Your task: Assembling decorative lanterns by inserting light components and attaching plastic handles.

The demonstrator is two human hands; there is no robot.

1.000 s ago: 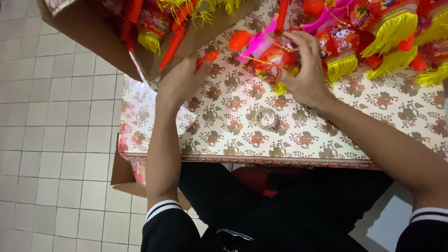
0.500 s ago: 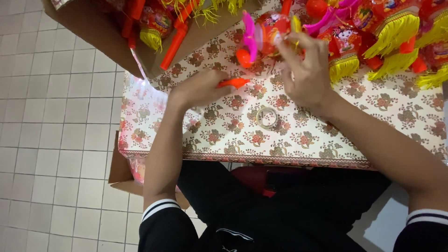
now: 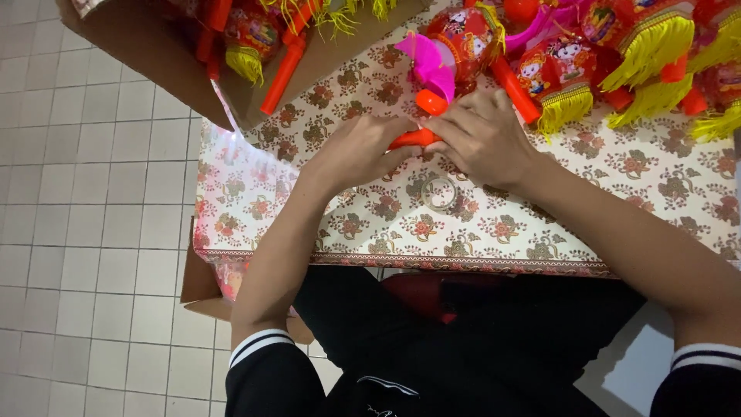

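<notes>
While both hands pinch the orange stick at centre frame, I see the left hand closed on its near end and the right hand closed on the other, fingers curled over it. The stick runs up toward a red lantern with a pink fin. I judge the thin plastic could snap or slip from its socket if the hands twist against each other. The lantern's yellow tassels at upper right lie close and could snag on the fingers. A tape ring lies just below the hands; a sliding wrist could knock it off the near edge. The bench wears a floral cloth. A cardboard box of more lanterns sits at upper left, hanging past the bench edge, so it might tip. Pale floor tiles fill the left.
</notes>
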